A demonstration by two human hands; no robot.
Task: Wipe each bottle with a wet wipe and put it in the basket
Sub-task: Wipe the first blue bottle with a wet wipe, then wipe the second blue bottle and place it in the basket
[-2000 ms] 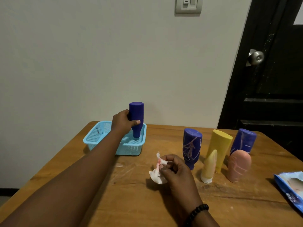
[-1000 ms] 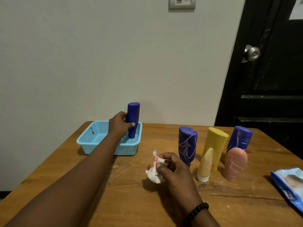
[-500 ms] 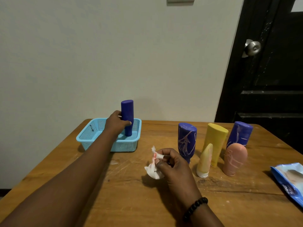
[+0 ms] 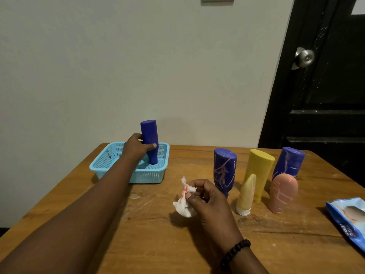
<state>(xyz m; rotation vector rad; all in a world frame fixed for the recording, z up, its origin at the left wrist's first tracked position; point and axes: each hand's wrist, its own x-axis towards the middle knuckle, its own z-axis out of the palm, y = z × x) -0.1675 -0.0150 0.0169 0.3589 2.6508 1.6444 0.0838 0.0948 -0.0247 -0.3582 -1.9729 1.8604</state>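
The scuffed wooden desk (image 4: 197,244) carries a blue basket (image 4: 110,167) at its far left, five upended bottles (image 4: 258,175) toward the right, and a wipes packet (image 4: 349,218) at its right edge.

The only lettering sits on the blue wipes pack (image 4: 348,220) at the tabletop's right edge, white characters cut off by the frame and too partial to read as a word; the bottles carry no legible labels.
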